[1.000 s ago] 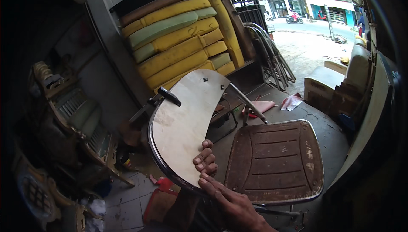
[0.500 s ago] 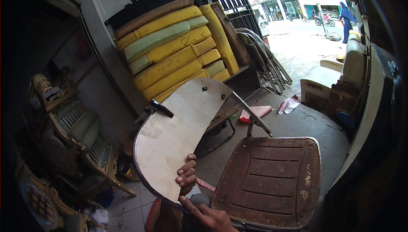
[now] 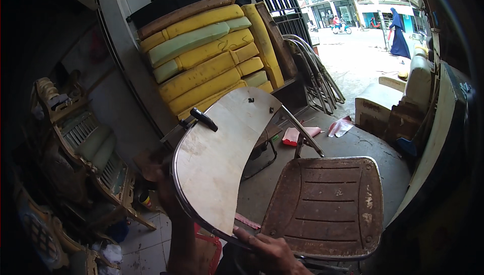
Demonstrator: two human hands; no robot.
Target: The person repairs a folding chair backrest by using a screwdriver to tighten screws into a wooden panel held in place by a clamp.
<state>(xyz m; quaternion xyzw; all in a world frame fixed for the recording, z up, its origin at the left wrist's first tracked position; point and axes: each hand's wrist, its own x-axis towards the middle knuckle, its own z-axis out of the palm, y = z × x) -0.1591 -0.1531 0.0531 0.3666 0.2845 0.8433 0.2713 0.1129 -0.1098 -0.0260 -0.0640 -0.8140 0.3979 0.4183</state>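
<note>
Fingers of the left hand (image 3: 156, 171) now hook the writing board's (image 3: 222, 159) far-left rim, no longer its lower edge; right hand (image 3: 272, 252) clamps the near rim beside the rusty seat (image 3: 327, 204).

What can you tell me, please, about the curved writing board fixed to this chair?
The writing board is a pale, worn wooden tablet, kidney-shaped, with a metal-looking edge band. It tilts up left of the rusty brown seat. The right hand grips its near edge; the left hand holds its far-left rim.
</note>
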